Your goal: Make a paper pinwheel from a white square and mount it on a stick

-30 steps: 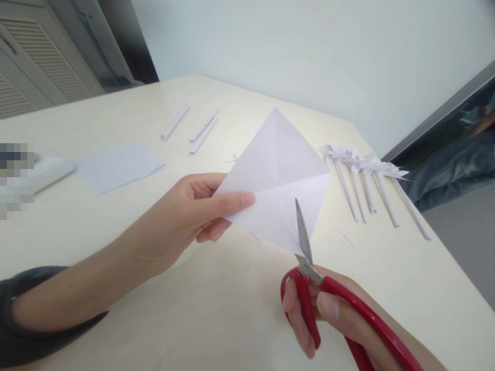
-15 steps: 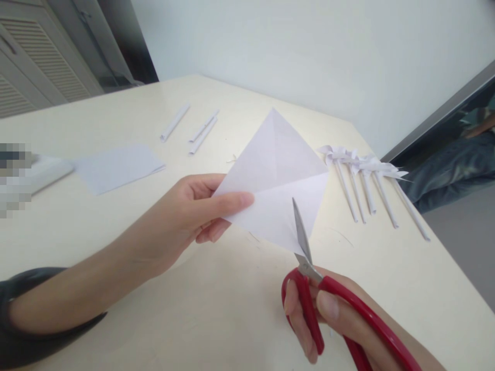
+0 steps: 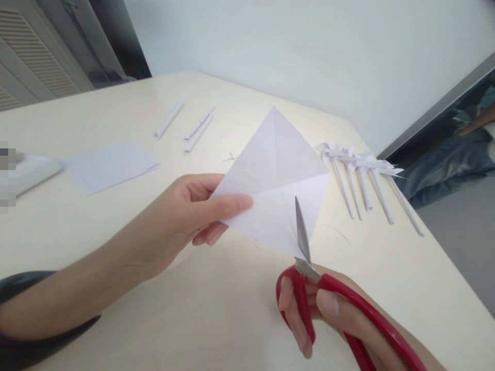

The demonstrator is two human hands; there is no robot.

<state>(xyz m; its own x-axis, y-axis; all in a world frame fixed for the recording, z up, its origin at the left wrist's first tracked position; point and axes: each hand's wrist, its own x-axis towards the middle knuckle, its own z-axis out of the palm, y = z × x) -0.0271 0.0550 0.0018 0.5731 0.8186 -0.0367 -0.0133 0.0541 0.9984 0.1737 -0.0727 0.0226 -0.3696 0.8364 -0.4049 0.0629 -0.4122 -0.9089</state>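
Observation:
My left hand pinches a square of white paper at its left corner, thumb on top and fingers beneath. Crease lines cross the sheet, which is held up above the table. In my right hand is a pair of scissors with red handles, fingers through the loops. The blades are parted around the paper's lower corner; one lies over the sheet, and the other is mostly hidden under it.
Several paper pinwheels on rolled sticks lie at the right of the white table. Rolled paper tubes rest at the back, left of centre. Flat paper sheets lie at left. A person's clothed leg shows beyond the right edge.
The scissor handles have spread slightly wider, with the lower loop shifting left. The paper stays nearly still in my left hand, and the view has shifted a little.

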